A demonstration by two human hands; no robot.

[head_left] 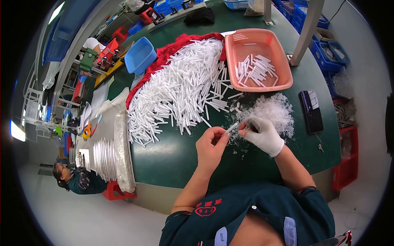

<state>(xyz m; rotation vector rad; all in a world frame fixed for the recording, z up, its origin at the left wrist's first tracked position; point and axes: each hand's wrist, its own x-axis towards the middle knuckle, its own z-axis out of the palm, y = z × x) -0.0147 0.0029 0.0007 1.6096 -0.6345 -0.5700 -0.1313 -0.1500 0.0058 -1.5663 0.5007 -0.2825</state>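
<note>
My left hand (210,146) is bare and pinches one end of a short white plastic tube (232,128) above the green table (172,156). My right hand (263,134) wears a white glove and meets the tube's other end; whether it holds a tool is hidden. A large heap of the same white tubes (180,88) lies on a red cloth (164,55) to the left. A fluffy pile of clear plastic shavings (271,110) sits just behind my right hand.
A pink basket (230,61) with some white tubes stands at the back right. A blue bin (139,55) is behind the heap. A dark phone (311,110) lies at the right. A seated person (76,179) is at the lower left.
</note>
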